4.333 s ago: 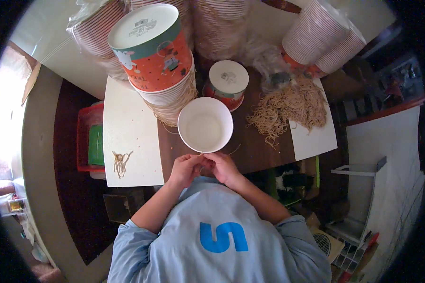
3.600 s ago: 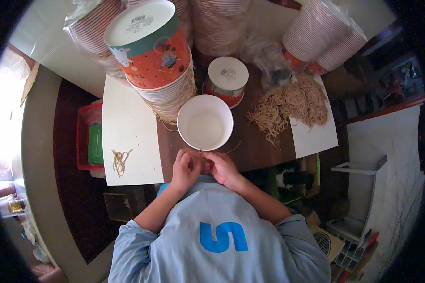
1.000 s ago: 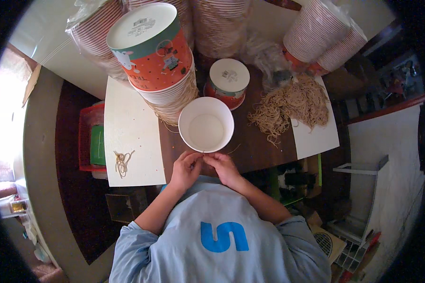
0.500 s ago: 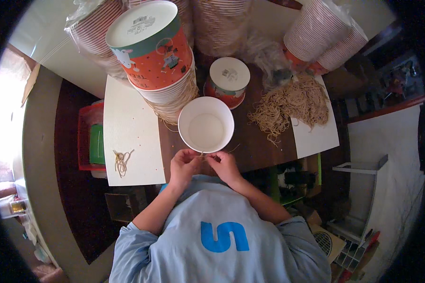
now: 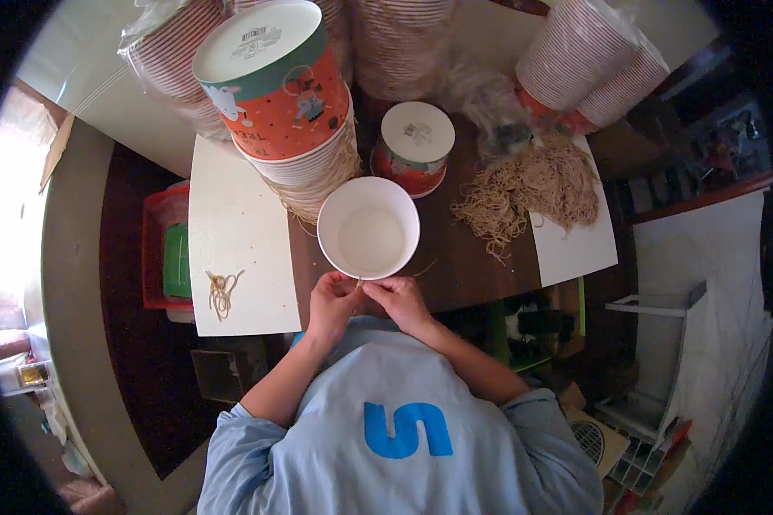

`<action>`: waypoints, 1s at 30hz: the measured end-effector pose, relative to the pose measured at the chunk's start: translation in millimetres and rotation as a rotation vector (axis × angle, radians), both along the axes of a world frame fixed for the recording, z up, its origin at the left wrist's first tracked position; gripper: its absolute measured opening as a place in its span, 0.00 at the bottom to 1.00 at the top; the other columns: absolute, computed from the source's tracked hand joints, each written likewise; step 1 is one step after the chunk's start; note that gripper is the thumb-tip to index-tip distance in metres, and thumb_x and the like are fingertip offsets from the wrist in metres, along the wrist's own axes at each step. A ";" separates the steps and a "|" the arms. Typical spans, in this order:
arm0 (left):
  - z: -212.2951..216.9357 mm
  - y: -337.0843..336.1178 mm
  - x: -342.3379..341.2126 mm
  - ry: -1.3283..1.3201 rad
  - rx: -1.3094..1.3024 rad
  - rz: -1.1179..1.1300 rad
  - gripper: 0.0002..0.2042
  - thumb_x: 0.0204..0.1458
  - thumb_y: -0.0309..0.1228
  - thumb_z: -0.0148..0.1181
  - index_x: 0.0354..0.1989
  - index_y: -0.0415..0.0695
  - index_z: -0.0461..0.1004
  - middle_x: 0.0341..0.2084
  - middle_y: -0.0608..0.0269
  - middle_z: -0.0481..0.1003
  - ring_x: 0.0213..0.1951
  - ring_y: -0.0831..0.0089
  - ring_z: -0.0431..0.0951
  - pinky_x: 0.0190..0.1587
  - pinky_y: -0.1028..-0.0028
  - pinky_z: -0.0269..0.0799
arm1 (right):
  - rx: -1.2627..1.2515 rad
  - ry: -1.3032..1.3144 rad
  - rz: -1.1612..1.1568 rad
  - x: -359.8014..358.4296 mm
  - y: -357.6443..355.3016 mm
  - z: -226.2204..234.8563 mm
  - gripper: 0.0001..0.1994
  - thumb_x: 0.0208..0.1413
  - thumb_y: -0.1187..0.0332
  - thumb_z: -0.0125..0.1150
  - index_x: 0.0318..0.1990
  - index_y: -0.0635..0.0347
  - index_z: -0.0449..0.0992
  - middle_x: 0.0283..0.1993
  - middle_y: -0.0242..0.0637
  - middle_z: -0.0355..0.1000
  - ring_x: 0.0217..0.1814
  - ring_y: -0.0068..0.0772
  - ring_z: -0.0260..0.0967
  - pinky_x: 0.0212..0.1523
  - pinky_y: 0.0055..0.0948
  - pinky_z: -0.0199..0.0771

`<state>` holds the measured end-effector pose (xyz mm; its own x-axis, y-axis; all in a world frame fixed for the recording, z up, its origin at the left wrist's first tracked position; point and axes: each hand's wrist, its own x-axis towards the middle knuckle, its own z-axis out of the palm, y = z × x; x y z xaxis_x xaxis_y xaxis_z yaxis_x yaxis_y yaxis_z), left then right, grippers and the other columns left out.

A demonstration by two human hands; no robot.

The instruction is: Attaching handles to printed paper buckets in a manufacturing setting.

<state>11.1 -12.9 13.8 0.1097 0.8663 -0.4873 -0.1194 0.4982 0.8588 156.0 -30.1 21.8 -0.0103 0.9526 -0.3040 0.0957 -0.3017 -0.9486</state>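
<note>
We have both hands at the near edge of the table [image 5: 481, 257], fingertips pinched together over something thin and pale at the near rim of the white paper bowl [image 5: 368, 227]; too small to tell what exactly, looks like a strand or band. Left hand [image 5: 333, 300] and right hand [image 5: 397, 299] touch each other at the fingertips, both closed in a pinch grip, just beside the bowl rim. The bowl stands upright and open, with nothing visible inside, near the middle of the table's near edge. Behind it, toward the far edge, sits a small lidded tub [image 5: 414, 148] with a white lid and red wall. Left of that, a tall stack of printed orange cups [image 5: 283, 94] leans over the white sheet [image 5: 232, 223] on the table's left side. A small tangle of tan strands [image 5: 222, 290] lies near that sheet's near edge. On the right side, a big pile of tan strands [image 5: 532, 189] lies partly on a second white sheet [image 5: 575, 249]. Bagged cup stacks [image 5: 588, 60] line the far edge.
</note>
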 end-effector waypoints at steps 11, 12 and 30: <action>10.4 -5.4 -1.0 0.031 0.231 -0.046 0.09 0.49 0.22 0.59 0.37 0.37 0.67 0.27 0.63 0.75 0.29 0.79 0.74 0.33 0.80 0.72 | -0.404 0.808 -0.234 -1.7 -5.3 -21.3 0.06 0.53 0.69 0.54 0.35 0.57 0.75 0.32 0.26 0.71 0.29 0.17 0.62 0.29 0.22 0.64; 7.2 -6.2 -3.4 0.086 0.281 -0.082 0.08 0.48 0.22 0.59 0.36 0.37 0.68 0.27 0.63 0.75 0.28 0.80 0.74 0.32 0.79 0.72 | -0.406 0.817 -0.230 -1.5 -5.8 -25.7 0.06 0.53 0.68 0.54 0.36 0.57 0.75 0.32 0.26 0.71 0.29 0.17 0.61 0.29 0.21 0.63; 9.2 -6.1 -8.7 0.551 0.825 -0.305 0.05 0.45 0.21 0.58 0.31 0.40 0.75 0.23 0.57 0.73 0.22 0.67 0.74 0.26 0.73 0.71 | -0.472 0.835 -0.265 -3.8 -3.2 -19.3 0.05 0.53 0.67 0.55 0.36 0.53 0.75 0.31 0.26 0.72 0.30 0.17 0.65 0.29 0.19 0.63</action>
